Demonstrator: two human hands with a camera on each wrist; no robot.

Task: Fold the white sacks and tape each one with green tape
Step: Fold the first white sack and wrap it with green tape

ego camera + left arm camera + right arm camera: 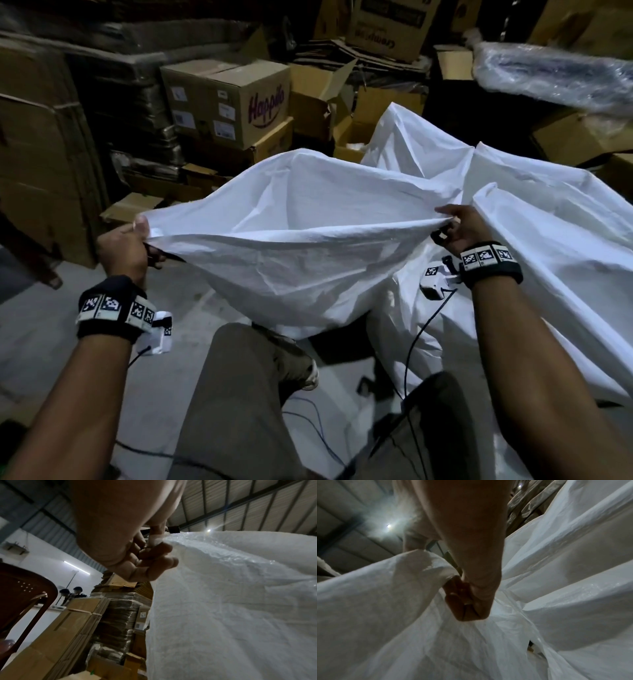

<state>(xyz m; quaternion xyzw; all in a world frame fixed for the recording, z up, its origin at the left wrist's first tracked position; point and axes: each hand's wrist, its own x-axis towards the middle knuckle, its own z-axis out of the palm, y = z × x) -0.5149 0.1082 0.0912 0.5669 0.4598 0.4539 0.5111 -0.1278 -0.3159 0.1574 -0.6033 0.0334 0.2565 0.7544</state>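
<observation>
A large white sack [291, 240] hangs stretched between my two hands, lifted above my knees. My left hand [137, 236] pinches its left corner, thumb on top; in the left wrist view the fingers [154, 558] curl on the sack's edge [223, 601]. My right hand [455, 222] grips the right corner; in the right wrist view its curled fingers [464, 601] bunch the white sack cloth [385, 601]. More white sacks [531, 212] lie heaped to the right behind it. No green tape is in view.
Cardboard boxes [226, 99] are stacked at the back and left. My knees [239, 394] and a shoe [298, 366] sit below the sack on the grey floor [178, 308]. Cables [411, 359] trail from the wrists. A brown chair [22, 595] stands at the left.
</observation>
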